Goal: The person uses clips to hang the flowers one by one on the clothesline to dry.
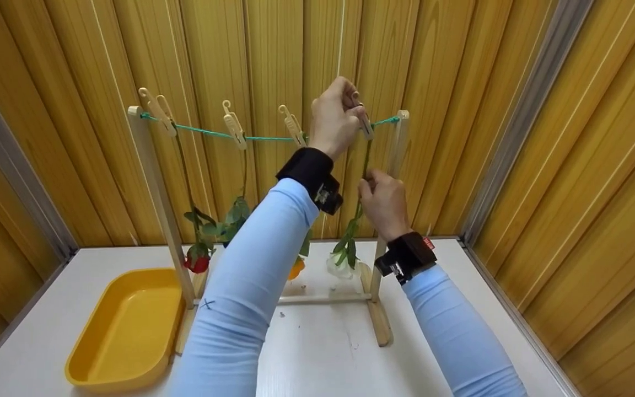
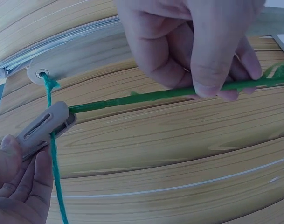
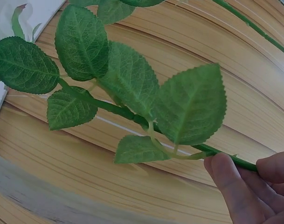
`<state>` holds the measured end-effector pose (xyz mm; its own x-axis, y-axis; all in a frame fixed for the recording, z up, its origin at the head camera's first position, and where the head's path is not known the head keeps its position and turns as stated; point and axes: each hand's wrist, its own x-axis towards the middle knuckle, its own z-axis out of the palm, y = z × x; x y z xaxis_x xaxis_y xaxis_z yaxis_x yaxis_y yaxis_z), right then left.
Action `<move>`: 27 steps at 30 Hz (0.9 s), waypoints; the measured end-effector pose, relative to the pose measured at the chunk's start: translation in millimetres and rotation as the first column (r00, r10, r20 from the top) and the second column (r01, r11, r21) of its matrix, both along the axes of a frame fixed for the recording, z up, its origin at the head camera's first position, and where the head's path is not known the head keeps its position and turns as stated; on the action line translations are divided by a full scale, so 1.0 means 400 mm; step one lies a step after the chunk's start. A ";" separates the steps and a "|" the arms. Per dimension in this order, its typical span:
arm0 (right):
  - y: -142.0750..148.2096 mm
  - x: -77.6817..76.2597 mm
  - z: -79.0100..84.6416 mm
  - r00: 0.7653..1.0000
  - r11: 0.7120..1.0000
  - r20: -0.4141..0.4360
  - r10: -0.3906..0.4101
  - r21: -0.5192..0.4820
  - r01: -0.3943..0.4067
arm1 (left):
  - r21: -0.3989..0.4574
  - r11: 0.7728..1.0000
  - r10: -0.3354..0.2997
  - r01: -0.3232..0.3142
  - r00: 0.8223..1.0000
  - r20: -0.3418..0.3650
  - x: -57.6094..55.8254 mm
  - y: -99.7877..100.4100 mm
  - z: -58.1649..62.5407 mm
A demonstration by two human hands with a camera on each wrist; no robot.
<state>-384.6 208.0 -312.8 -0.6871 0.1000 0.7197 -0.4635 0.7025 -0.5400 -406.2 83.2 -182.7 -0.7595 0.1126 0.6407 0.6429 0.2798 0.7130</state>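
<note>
My left hand (image 1: 335,116) pinches a beige clothespin (image 2: 45,127) near the right end of the green cord (image 2: 57,172). In the left wrist view the cord passes at the clothespin's front end, where the cut end of a green stem (image 2: 132,98) also meets it. Lower down, my right hand (image 1: 386,201) pinches that stem between thumb and fingers. The stem belongs to a white rose (image 1: 340,266) hanging head down, its leaves (image 3: 193,105) just beyond my right fingertips in the right wrist view.
A wooden frame (image 1: 155,204) carries the cord between two posts. Farther left, clothespins (image 1: 235,128) hold a red rose (image 1: 197,259) and other flowers, including an orange one (image 1: 296,268) partly behind my left arm. A yellow tray (image 1: 124,380) stands on the white table (image 1: 328,358) at left.
</note>
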 end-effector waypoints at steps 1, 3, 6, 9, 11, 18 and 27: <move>0.001 -0.001 0.001 1.000 1.000 0.000 -0.004 0.006 0.004 | -0.009 1.000 0.008 -0.008 1.000 -0.003 0.001 0.000 0.000; 0.003 -0.002 0.003 1.000 1.000 0.006 -0.013 0.014 0.013 | -0.031 0.999 0.021 -0.021 1.000 -0.004 0.001 0.000 0.001; 0.006 -0.003 0.005 1.000 0.999 0.008 -0.026 0.030 0.026 | -0.052 0.998 0.027 -0.027 1.000 0.008 0.002 0.001 0.002; 0.009 -0.002 0.008 0.999 0.999 0.020 -0.034 0.037 0.033 | -0.057 0.998 0.022 -0.020 0.999 0.033 0.001 0.004 0.002; 0.009 -0.001 0.010 0.998 0.998 0.034 -0.044 0.041 0.042 | -0.064 0.998 0.019 -0.016 0.999 0.048 0.002 0.006 0.002; 0.005 0.000 0.019 0.990 0.994 0.109 -0.089 0.068 0.082 | -0.110 0.994 0.018 -0.009 0.997 0.078 0.004 0.005 0.001; 0.001 0.000 0.029 0.976 0.989 0.178 -0.123 0.097 0.107 | -0.138 0.990 -0.017 0.030 0.995 0.094 0.009 -0.001 0.006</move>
